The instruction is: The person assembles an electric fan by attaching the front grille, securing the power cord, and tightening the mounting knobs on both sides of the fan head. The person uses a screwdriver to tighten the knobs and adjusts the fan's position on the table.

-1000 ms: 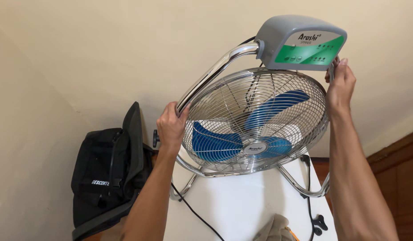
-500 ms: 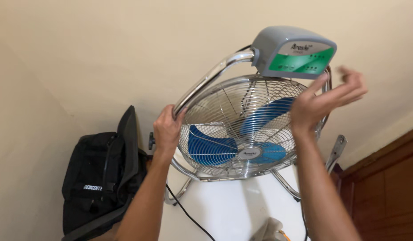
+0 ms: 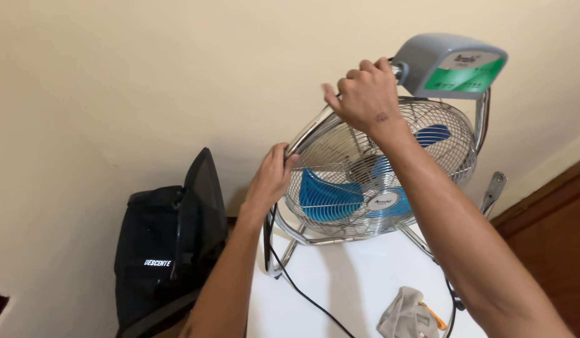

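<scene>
Looking down from your head camera, your left hand is closed round the chrome frame tube of the floor fan, which stands on a white top; your right hand, fingers curled, seems to grip the same tube near the grey control box

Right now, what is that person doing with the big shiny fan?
A person is holding a floor fan that stands on a white surface against the wall. The left hand grips the chrome frame tube at the fan's left side. The right hand is curled over the same tube higher up, next to the grey control box. A black cord trails down, a rag lies in front, and a black bag sits to the left.
</scene>
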